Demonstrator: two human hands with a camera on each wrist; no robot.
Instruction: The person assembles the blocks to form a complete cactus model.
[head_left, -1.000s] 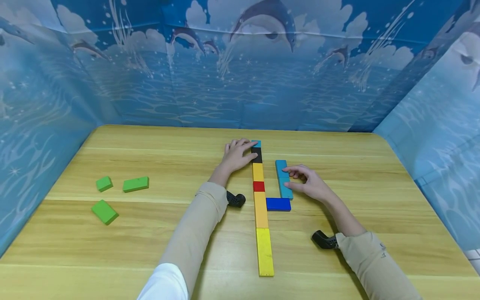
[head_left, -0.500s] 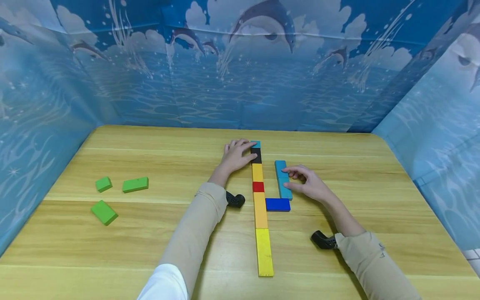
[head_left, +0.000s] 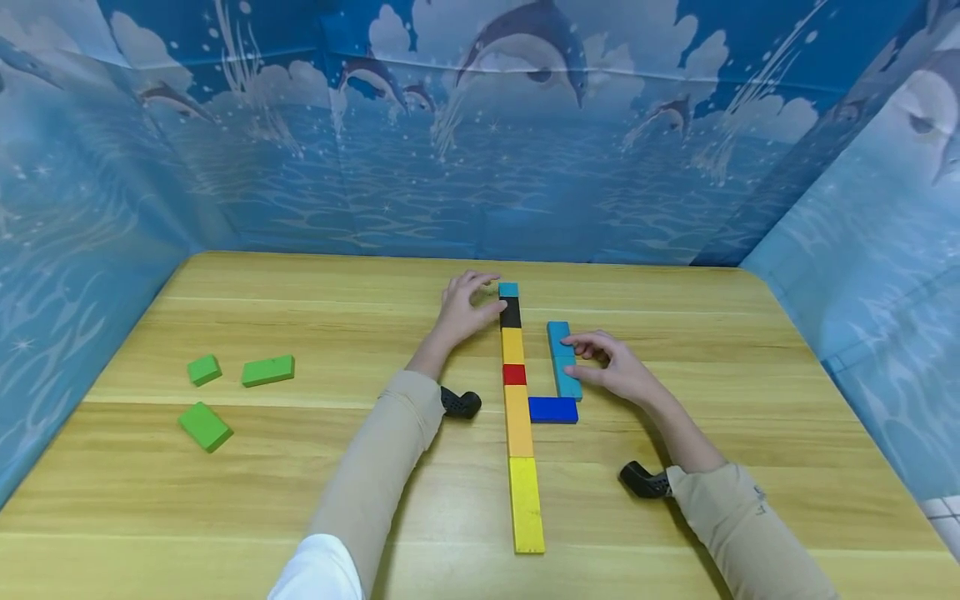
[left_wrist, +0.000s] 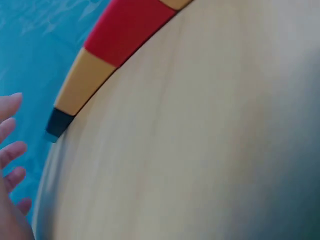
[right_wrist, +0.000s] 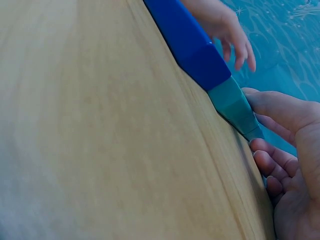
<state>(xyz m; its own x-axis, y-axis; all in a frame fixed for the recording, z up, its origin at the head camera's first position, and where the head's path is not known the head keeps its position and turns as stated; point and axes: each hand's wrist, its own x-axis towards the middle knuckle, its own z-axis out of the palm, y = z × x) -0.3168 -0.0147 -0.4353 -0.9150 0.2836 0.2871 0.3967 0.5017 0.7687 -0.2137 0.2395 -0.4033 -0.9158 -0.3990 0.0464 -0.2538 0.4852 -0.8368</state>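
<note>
A row of flat blocks runs up the table in the head view: a yellow block (head_left: pixel 527 504), an orange block (head_left: pixel 518 421), a red block (head_left: pixel 514 374), an amber block (head_left: pixel 512 345), a black block (head_left: pixel 510 314) and a small light blue block (head_left: pixel 508 289). My left hand (head_left: pixel 461 315) hovers beside the far end, fingers spread, thumb tip at the black block's edge. Right of the row, a dark blue block (head_left: pixel 553 410) juts sideways, with two light blue blocks (head_left: pixel 566 377) standing off it in line. My right hand (head_left: pixel 621 367) touches these with thumb and index fingertips.
Several loose green blocks, among them a green block (head_left: pixel 268 371), lie on the left of the wooden table (head_left: pixel 300 467). Black wrist devices (head_left: pixel 643 481) stick out from both sleeves. A blue dolphin-print curtain (head_left: pixel 450 183) surrounds the table's far side.
My left hand has drawn away to the left, its index finger lifting off the small light blue block at the far end. The right hand and the blocks stay in place.
</note>
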